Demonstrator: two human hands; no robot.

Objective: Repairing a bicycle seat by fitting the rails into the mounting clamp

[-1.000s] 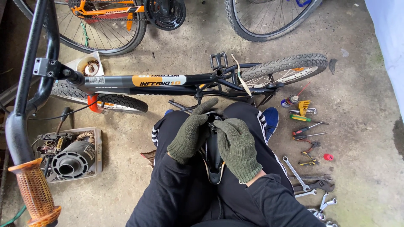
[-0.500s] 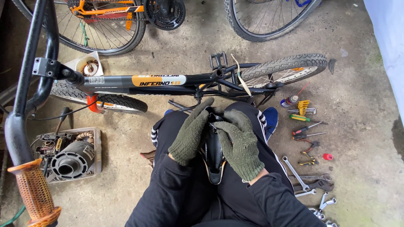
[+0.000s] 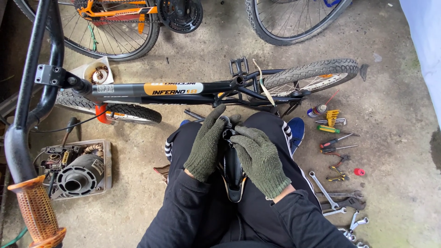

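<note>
Below the small black bike (image 3: 183, 89) that lies on its side across the concrete floor (image 3: 395, 59), a person sits with a black bike saddle (image 3: 232, 172) resting on the lap between both gloved hands. The left hand (image 3: 205, 144) lies along the saddle's left side, fingers stretched toward the bike and touching its far end; the right hand (image 3: 261, 158) covers the saddle's right side with its fingers curled over the top, gripping it. The saddle's long axis runs from the person's body toward the bike, with the narrow nose pointing back at the person and the wider end, where a bit of metal fitting shows, facing the bike frame. As a judgement, the saddle is off the bike and still being worked in the hands, so the work looks midway: nothing is mounted on the frame yet. Right of the bike's rear wheel (image 3: 312, 76) lie a set of hex keys (image 3: 333, 117), screwdrivers (image 3: 337, 140) and spanners (image 3: 337, 195), none of them in hand. Left of the bike's front wheel sits a tray with a motor part (image 3: 78, 172), well apart from the saddle.
</note>
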